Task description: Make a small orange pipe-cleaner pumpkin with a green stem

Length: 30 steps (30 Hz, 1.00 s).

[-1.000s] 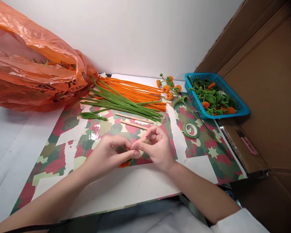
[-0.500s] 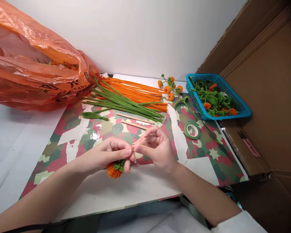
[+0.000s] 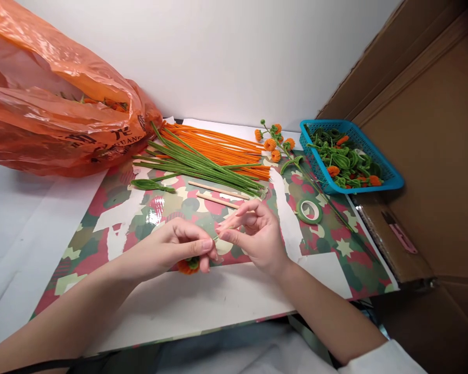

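- The left hand [image 3: 175, 246] was closed around a small orange flower [image 3: 188, 265] with a green base, which peeked out under its fingers just above the desk [image 3: 203, 306], near the middle of the front edge.
- The right hand [image 3: 253, 236] pinched a thin stem end between thumb and forefinger, right beside the left fingertips; its other fingers were spread.
- Two wooden sticks [image 3: 217, 195] lay just behind the hands, with green pipe cleaners [image 3: 195, 163] and orange pipe cleaners [image 3: 218, 145] farther back.
- A roll of green tape [image 3: 309, 210] sat towards the right edge, near a finished flower sprig [image 3: 281, 148].
- A blue basket [image 3: 386, 176] of pieces stood at the back right corner, and an orange plastic bag [image 3: 58, 109] at the back left.
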Motion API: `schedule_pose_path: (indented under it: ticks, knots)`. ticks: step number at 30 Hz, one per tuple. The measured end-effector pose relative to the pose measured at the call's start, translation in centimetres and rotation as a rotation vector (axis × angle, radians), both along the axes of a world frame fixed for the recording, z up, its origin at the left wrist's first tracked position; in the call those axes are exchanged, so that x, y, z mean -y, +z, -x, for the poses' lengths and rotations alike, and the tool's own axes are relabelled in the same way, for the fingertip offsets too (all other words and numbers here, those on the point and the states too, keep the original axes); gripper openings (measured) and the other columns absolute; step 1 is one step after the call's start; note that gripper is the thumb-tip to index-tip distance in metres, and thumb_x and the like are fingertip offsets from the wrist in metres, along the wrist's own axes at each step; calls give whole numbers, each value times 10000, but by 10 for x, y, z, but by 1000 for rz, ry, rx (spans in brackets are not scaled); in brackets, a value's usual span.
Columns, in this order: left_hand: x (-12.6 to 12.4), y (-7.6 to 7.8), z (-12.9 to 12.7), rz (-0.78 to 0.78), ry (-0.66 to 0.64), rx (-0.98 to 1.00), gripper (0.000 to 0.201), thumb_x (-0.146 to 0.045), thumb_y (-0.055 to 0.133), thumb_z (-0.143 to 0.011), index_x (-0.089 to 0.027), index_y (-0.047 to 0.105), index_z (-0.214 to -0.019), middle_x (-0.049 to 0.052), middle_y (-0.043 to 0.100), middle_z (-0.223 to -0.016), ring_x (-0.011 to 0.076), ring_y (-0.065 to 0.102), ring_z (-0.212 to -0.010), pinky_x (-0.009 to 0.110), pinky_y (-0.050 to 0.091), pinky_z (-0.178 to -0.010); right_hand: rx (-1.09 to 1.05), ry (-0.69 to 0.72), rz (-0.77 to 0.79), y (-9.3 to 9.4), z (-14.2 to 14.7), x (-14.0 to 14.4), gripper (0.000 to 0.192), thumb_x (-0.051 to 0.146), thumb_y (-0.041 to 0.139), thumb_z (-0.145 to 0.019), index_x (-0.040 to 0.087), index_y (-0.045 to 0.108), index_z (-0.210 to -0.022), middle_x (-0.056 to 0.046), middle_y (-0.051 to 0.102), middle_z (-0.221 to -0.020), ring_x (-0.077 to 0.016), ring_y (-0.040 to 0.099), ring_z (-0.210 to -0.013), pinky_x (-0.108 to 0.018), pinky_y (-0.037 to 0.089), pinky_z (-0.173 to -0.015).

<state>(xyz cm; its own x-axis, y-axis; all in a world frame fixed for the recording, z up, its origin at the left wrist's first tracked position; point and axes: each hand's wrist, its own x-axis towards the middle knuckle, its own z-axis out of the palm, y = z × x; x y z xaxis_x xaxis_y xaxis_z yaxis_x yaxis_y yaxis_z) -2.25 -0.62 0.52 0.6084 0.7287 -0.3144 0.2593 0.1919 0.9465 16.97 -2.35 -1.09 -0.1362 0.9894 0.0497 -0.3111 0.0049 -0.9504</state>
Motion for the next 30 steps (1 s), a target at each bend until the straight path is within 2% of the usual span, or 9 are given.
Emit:
schedule_pose_path:
  ticks: [3, 5, 9, 13, 18, 21, 23, 28, 30]
  knots:
    - [-1, 0, 1, 231, -62, 148, 443, -579, 638, -807, -183, 701, -619, 78, 690, -550, 237, 707, -759, 246, 521, -585, -41, 30, -8, 3, -1, 0, 388, 269, 872, -642, 265, 536, -837, 54, 728, -685, -189, 742, -754, -365, 581, -799]
    - [0, 1, 0, 219, -69, 159, 431, -563, 628, -824, -186, 705, -631, 73, 694, -559, 233, 705, -763, 275, 544, -662, -44, 35, -14, 3, -1, 0, 390, 279, 873, -641, 267, 536, -836, 58, 722, -678, -189, 739, -755, -363, 581, -793]
    - [6, 4, -7, -187, 126, -51, 265, -450, 671, -817, -198, 739, -771, 56, 749, -759, 184, 664, -715, 248, 512, -620, 31, -25, -45, 0, -1, -1, 382, 311, 863, -652, 262, 526, -826, 52, 709, -676, -190, 733, -745, -370, 570, -803]
    - [12, 4, -11, -525, 282, -166, 204, -361, 698, -801, -209, 713, -666, 18, 713, -663, 160, 620, -670, 245, 490, -646, 79, -59, -45, -4, 0, -1, 371, 307, 855, -662, 260, 524, -823, 44, 712, -693, -187, 730, -731, -377, 569, -820]
    - [6, 3, -2, -82, -5, -22, 340, -428, 605, -884, -182, 720, -680, 45, 718, -674, 134, 606, -587, 214, 461, -519, 25, 30, 31, -3, 1, 1, 395, 303, 872, -633, 259, 532, -830, 40, 728, -689, -197, 741, -764, -364, 579, -801]
    - [2, 3, 0, 129, -134, 99, 354, -460, 602, -885, -165, 731, -737, 69, 717, -660, 172, 661, -676, 228, 498, -564, -12, 93, 61, -2, 1, 1, 418, 301, 889, -603, 255, 533, -816, 47, 722, -659, -194, 740, -743, -336, 586, -734]
    - [3, 4, -3, 117, -111, 92, 337, -457, 605, -883, -167, 729, -763, 59, 714, -658, 155, 643, -638, 222, 495, -552, -17, 98, 73, -2, 0, 1, 423, 311, 890, -599, 255, 526, -807, 55, 713, -642, -190, 737, -722, -330, 589, -710]
    - [11, 5, -11, -254, 158, -84, 224, -367, 693, -813, -179, 724, -694, 18, 683, -627, 116, 576, -570, 196, 457, -515, -16, 32, 109, -3, 0, -2, 432, 332, 885, -600, 254, 511, -802, 61, 708, -649, -192, 742, -721, -341, 603, -715]
    - [12, 4, -11, -272, 202, -92, 248, -369, 675, -829, -180, 727, -677, 24, 689, -634, 123, 589, -589, 196, 463, -521, -41, 29, 125, -4, 1, -3, 415, 335, 877, -615, 252, 515, -801, 55, 721, -671, -190, 744, -726, -333, 605, -705]
